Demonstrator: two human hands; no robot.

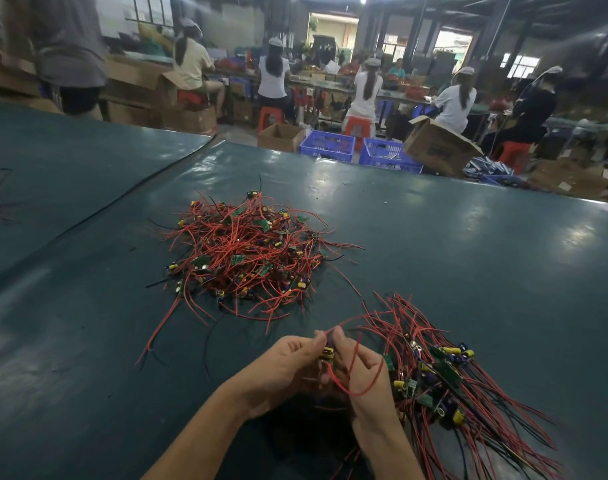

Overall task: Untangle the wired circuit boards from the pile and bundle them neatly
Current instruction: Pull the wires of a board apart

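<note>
A tangled pile [247, 254] of small green circuit boards with red and black wires lies on the dark green table [469, 258], ahead of my hands. To the right lies a sorted bundle [444, 379] with its boards side by side and wires fanned out. My left hand [282, 372] and my right hand [361, 379] meet near the front edge. Both pinch one small board [327, 353] with a yellow part between the fingertips. Its red wire [358, 382] loops over my right hand. Black wires below the hands are dim.
A black seam [129, 199] divides the table cover on the left. Beyond the far edge stand blue crates [327, 145] and cardboard boxes [437, 147]. Several people sit on red stools at benches with their backs to me.
</note>
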